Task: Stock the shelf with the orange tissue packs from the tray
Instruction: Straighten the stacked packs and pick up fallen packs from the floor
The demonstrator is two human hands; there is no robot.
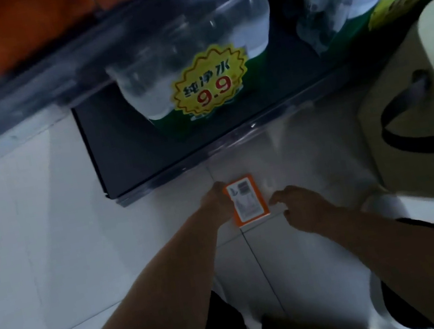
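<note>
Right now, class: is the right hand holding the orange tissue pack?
No. The left hand grips the orange tissue pack by its edge, while the right hand hovers open beside it.

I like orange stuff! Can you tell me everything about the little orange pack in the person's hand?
The orange tissue pack is a small flat rectangle with an orange border around a white printed panel bearing dark marks too blurred to read. Its wrapper looks smooth and slightly shiny. It is tilted, panel facing the camera, above the pale tiled floor in front of the dark bottom shelf. The left hand grips its left edge; the right hand is open beside it, seemingly not touching.
</note>
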